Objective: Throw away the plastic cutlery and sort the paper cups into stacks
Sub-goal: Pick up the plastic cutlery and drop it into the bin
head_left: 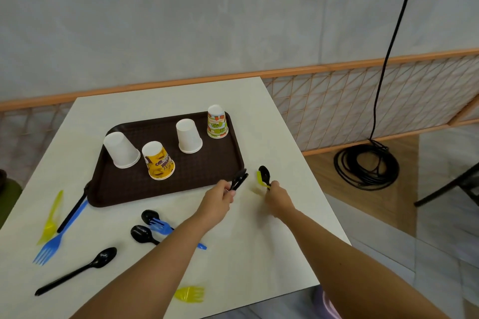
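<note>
1. Left hand (220, 195) grips black cutlery (239, 180) by the tray (181, 176) edge.
2. Right hand (278, 197) pinches a black spoon (264, 173) and a yellow fork (260, 179).
3. Four cups (188, 136) stand upturned on the tray; loose cutlery (77, 270) lies on the table (259, 241).

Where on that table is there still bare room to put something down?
Bare: the table strip behind the tray; the strip right of the tray, beyond the left hand and right hand, both gripping cutlery; the tray's near right part beside the yellow cup. Crowded: the near left, strewn with forks and spoons.
</note>
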Demonstrator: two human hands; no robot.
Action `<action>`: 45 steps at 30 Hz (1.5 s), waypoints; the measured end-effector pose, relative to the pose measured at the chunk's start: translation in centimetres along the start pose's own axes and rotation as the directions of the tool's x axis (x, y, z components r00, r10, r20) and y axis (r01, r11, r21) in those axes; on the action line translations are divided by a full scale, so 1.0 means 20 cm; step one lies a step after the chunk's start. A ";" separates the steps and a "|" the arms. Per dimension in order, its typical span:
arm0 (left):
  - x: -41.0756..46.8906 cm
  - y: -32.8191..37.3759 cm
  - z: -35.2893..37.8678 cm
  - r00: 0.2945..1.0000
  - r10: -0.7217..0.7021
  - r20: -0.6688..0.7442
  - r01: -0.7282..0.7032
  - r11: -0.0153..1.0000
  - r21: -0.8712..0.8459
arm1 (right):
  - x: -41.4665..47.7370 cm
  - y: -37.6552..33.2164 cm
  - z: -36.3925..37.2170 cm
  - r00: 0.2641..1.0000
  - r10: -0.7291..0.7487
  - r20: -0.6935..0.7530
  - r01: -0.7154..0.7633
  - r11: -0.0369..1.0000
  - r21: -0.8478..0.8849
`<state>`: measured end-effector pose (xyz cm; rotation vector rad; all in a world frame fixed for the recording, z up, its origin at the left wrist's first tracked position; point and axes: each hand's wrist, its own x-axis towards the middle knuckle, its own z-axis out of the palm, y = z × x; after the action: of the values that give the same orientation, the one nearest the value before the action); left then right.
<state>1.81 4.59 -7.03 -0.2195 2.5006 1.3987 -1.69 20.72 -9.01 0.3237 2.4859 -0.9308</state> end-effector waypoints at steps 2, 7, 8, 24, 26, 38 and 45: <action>0.00 0.05 0.03 1.000 -0.026 0.005 0.027 0.999 -0.045 | -0.06 0.04 -0.03 0.999 0.016 0.037 -0.022 0.986 0.164; -0.02 0.20 0.20 0.981 -0.096 0.168 0.124 0.979 -0.165 | -0.24 0.18 -0.16 0.995 0.062 0.076 -0.091 0.875 0.476; -0.03 0.24 0.25 0.974 -0.100 0.203 0.142 0.969 -0.204 | -0.28 0.22 -0.19 0.996 0.061 0.058 -0.082 0.850 0.520; -0.50 0.66 1.25 0.824 0.055 0.564 0.159 0.933 -0.322 | -0.76 1.26 -0.61 0.938 0.312 -0.148 -0.077 0.606 0.792; -0.52 0.67 1.41 0.817 0.021 0.576 0.179 0.941 -0.288 | -0.78 1.42 -0.64 0.937 0.333 -0.109 -0.121 0.600 0.791; -0.43 0.24 2.20 0.755 -0.400 0.519 0.567 0.796 -0.213 | -0.57 2.26 -0.41 0.871 0.452 0.191 -0.431 0.517 0.740; -0.21 -0.23 2.52 0.663 -0.549 0.510 0.680 0.726 -0.102 | -0.32 2.59 -0.03 0.741 0.514 0.432 -0.620 0.274 0.735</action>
<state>15.00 45.27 -34.60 -0.6640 1.5947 1.2977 22.83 59.25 -34.43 1.3552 1.3325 -1.6833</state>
